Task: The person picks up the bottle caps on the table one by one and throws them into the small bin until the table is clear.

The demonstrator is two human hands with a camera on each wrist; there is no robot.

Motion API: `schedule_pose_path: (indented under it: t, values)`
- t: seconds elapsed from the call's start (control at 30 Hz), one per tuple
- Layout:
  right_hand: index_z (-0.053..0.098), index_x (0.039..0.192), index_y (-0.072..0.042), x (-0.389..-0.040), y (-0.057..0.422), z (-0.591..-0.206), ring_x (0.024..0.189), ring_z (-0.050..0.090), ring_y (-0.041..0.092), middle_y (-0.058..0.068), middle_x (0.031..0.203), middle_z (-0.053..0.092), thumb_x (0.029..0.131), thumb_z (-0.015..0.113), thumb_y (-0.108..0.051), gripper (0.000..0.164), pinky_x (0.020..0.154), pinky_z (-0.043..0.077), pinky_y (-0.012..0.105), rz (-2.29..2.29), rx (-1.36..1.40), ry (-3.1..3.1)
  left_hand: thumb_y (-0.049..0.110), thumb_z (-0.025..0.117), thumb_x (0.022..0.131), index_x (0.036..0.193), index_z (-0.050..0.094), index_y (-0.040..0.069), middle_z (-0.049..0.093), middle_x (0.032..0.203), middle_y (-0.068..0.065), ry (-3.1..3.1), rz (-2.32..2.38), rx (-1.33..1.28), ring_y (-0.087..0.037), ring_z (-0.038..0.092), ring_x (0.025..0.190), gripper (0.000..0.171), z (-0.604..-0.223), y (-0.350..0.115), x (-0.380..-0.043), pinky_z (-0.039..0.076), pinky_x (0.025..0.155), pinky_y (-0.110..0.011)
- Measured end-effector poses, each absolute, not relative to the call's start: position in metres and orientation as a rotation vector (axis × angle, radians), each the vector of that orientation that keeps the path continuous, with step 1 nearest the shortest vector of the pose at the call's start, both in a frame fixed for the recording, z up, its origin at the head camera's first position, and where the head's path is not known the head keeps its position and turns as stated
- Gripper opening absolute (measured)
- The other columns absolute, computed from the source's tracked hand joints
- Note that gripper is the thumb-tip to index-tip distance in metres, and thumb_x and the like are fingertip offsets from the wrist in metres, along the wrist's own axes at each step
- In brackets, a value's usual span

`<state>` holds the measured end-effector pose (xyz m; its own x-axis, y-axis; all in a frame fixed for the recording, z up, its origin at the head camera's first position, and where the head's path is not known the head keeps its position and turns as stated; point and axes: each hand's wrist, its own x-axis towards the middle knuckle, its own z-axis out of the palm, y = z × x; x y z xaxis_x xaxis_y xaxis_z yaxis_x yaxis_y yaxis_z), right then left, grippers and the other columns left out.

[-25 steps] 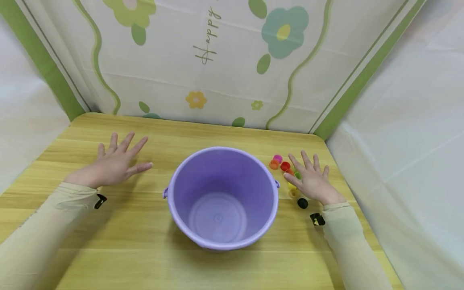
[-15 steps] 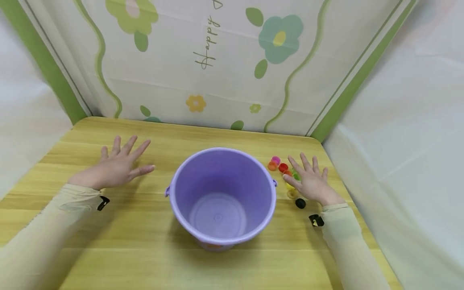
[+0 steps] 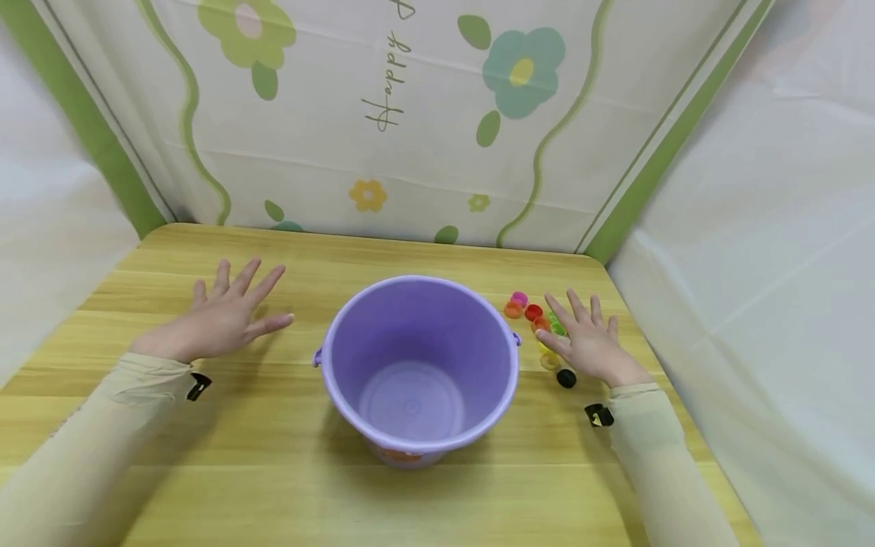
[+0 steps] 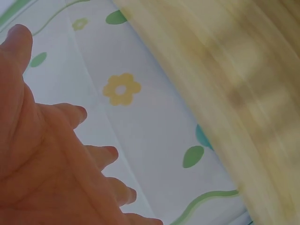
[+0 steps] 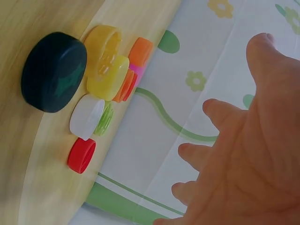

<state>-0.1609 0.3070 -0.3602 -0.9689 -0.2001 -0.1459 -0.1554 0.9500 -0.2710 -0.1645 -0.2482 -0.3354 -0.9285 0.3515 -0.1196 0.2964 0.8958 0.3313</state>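
A purple bucket (image 3: 410, 357) stands upright on the wooden table, with nothing visible inside it. To its left my left hand (image 3: 212, 323) hovers with fingers spread, holding nothing; its palm (image 4: 51, 173) fills the lower left of the left wrist view. On the bucket's other side, my right hand (image 3: 591, 346) is spread above several coloured bottle caps and partly hides them in the head view. The right wrist view shows a black cap (image 5: 54, 72), a yellow cap (image 5: 108, 77), a white cap (image 5: 86, 117) and a red cap (image 5: 82, 154) on the table, apart from the right hand.
The wooden table (image 3: 273, 433) reaches back to a white curtain (image 3: 307, 114) printed with flowers. White sheeting (image 3: 772, 266) hangs along the right side. A black wrist strap piece (image 3: 598, 415) shows beside the right cuff.
The head view has shifted slightly, showing more of the bucket's front wall. Both hands keep the same spread pose, and the caps stay where they were.
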Motion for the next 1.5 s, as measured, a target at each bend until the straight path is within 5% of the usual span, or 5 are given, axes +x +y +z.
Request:
schedule_pose_path:
  t: [0.2,0.37,0.7,1.13,1.5]
  values:
    - [0.017,0.159,-0.020,-0.159,0.310,-0.363,0.141,-0.016,0.054,0.023,0.162,-0.001,0.098,0.042,-0.064,0.080,0.103,-0.006,0.080,-0.371,-0.302,2.941,0.057,0.049,0.099,0.160,-0.003,0.022,-0.012,0.161,-0.023,2.901,0.531,0.578,-0.051,-0.025,0.138,0.087,-0.325,-0.246,-0.159,-0.014,0.100,-0.080]
    - [0.041,0.150,-0.006,-0.159,0.314,-0.361,0.138,0.022,0.057,0.029,0.151,0.032,0.099,0.058,-0.047,0.067,0.107,0.021,0.075,-0.378,-0.388,3.000,0.041,0.060,0.100,0.159,0.020,0.017,0.016,0.161,-0.021,2.905,0.697,0.829,-0.048,0.007,0.146,0.076,-0.309,-0.233,-0.146,0.013,0.111,-0.072]
    - [0.062,0.131,-0.002,-0.156,0.319,-0.363,0.108,0.062,0.042,0.021,0.121,0.065,0.099,0.063,-0.030,0.043,0.089,0.051,0.059,-0.405,-0.427,3.032,0.033,0.067,0.096,0.141,0.054,0.009,0.051,0.143,-0.011,2.885,1.032,1.614,-0.030,0.047,0.131,0.052,-0.284,-0.187,-0.111,0.030,0.113,-0.023]
    - [0.069,0.121,-0.004,-0.167,0.312,-0.369,0.085,0.066,0.026,0.015,0.110,0.070,0.094,0.071,-0.018,0.031,0.077,0.057,0.047,-0.394,-0.519,3.037,0.036,0.067,0.094,0.103,0.072,0.011,0.069,0.109,-0.002,2.532,1.234,2.083,-0.023,0.058,0.118,0.027,-0.296,-0.162,-0.097,0.035,0.114,-0.037]
    - [0.071,0.118,-0.004,-0.182,0.303,-0.375,0.102,0.064,0.033,0.012,0.113,0.069,0.089,0.074,-0.009,0.030,0.088,0.054,0.051,-0.397,-0.465,2.947,0.034,0.073,0.088,0.100,0.070,0.016,0.068,0.099,0.006,2.474,1.244,2.140,-0.022,0.058,0.107,0.022,-0.301,-0.157,-0.099,0.034,0.115,-0.040]
